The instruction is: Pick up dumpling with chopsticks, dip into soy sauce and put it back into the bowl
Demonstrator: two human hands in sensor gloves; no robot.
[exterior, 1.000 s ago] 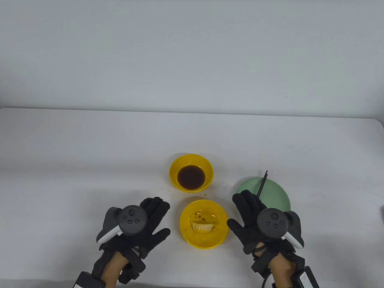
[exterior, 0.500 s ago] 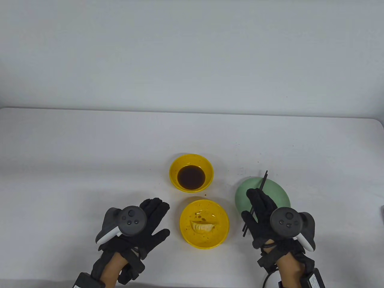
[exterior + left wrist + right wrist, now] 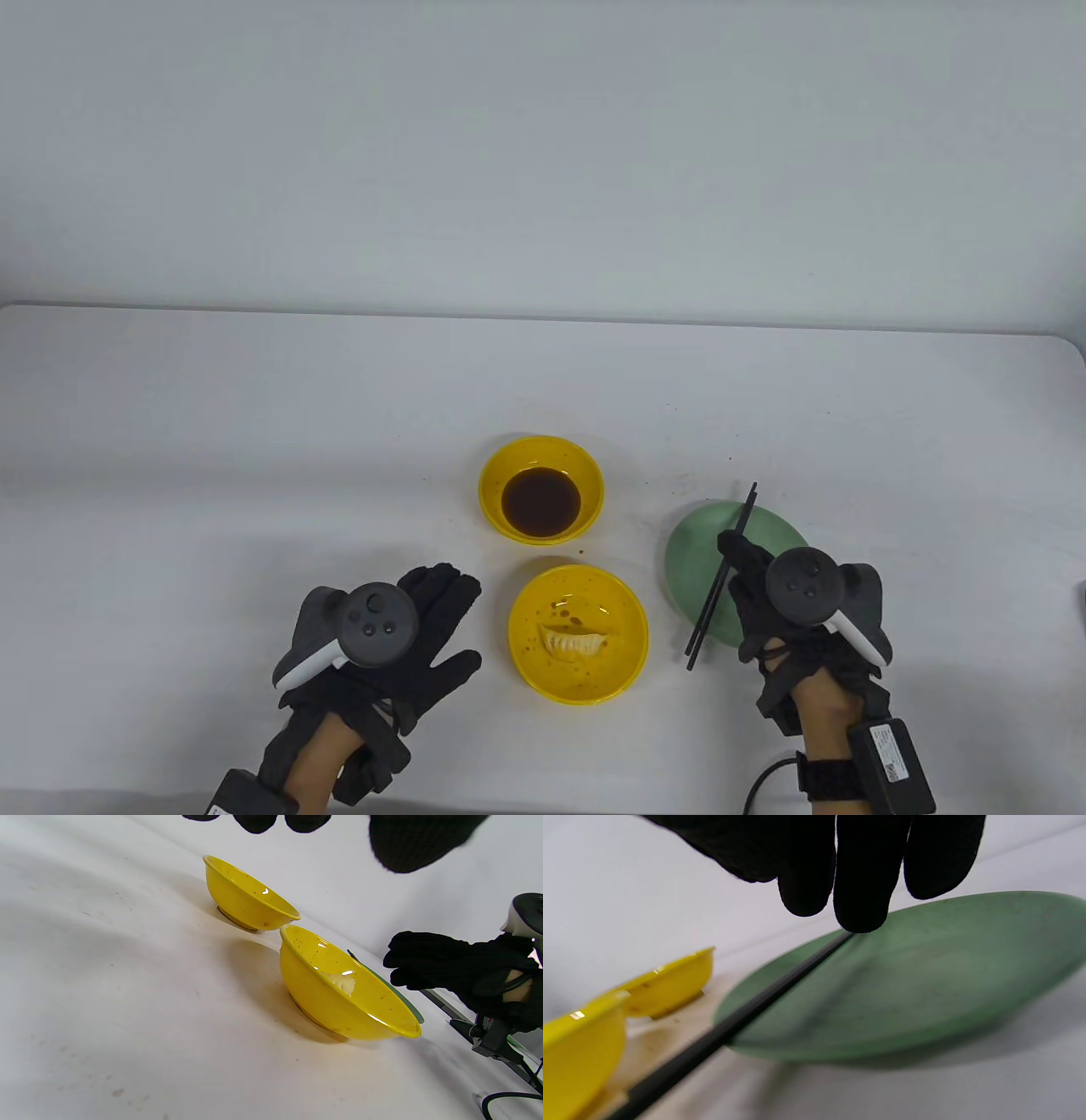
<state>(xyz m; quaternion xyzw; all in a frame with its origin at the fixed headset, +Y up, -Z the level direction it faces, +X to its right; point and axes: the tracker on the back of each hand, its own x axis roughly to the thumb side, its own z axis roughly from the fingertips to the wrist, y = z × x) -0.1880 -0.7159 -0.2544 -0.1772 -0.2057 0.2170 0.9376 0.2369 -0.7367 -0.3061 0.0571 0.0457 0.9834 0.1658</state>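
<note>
A pale dumpling point(image 3: 575, 641) lies in the near yellow bowl point(image 3: 594, 683). Behind it stands a second yellow bowl point(image 3: 496, 475) holding dark soy sauce point(image 3: 540, 503). A pair of black chopsticks point(image 3: 708, 613) lies slanted across the green plate point(image 3: 691, 552), its near end hanging off the plate's edge. My right hand point(image 3: 735, 552) is over the plate, and its fingertips point(image 3: 861, 899) come down onto the chopsticks point(image 3: 746, 1018); the thumb stays off them. My left hand point(image 3: 450, 611) lies flat and spread on the table, left of the dumpling bowl point(image 3: 322, 1001), holding nothing.
White table point(image 3: 254, 424) with a grey wall behind its far edge. Small brown sauce spots mark the surface around the bowls. A black cable point(image 3: 764, 781) trails from my right wrist. A dark object point(image 3: 1082, 594) just shows at the right edge.
My right hand has moved right from beside the dumpling bowl onto the green plate and lowered its fingers onto the chopsticks. The chopsticks lie where they were. The left hand has stayed still.
</note>
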